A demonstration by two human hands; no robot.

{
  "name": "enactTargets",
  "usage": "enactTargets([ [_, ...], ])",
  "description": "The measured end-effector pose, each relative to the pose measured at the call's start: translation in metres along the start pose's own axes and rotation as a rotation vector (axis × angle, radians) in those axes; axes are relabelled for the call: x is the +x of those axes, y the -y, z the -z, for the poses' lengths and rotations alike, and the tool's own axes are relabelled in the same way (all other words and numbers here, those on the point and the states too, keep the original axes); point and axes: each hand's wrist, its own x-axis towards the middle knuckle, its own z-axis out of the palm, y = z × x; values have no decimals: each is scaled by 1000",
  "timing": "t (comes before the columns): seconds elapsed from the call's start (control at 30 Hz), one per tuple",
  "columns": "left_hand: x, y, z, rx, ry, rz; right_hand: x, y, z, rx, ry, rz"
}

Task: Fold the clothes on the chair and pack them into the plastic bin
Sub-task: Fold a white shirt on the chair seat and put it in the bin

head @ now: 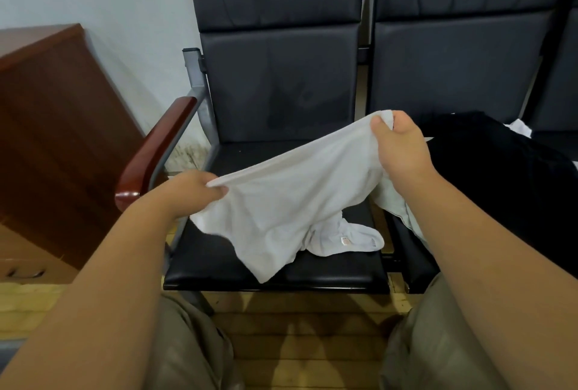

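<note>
No readable text is showing

A small pale tag (345, 241) is sitting on the bunched lower part of the white garment (281, 202), where the cloth is resting on the black chair seat (328, 277). Any print on the tag is coming through too small and blurred to read.

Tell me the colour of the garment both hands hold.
White garment, clearest in the head view.

Soft matt white cloth garment (281, 202); glossy black leather chair seat (328, 274)
</note>
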Motion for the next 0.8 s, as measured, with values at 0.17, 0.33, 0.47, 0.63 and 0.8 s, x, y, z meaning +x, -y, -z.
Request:
enactTargets([
  [0.17,-25,-30,-7,-498,-145,-94,-19,7,6,229,126,-93],
  [0.33,-58,-75,-1,-799,-253,-127,-48,37,15,299,92,37],
  [0.47,-93,-112,20,-839,-287,-205,-73,76,33,309,61,156],
  [0.63,-148,-149,65,-948,-290,-267,-108,132,71,383,22,253],
  [0.8,-200,-175,111,-1030,-282,-368,-133,193,113,522,12,294],
])
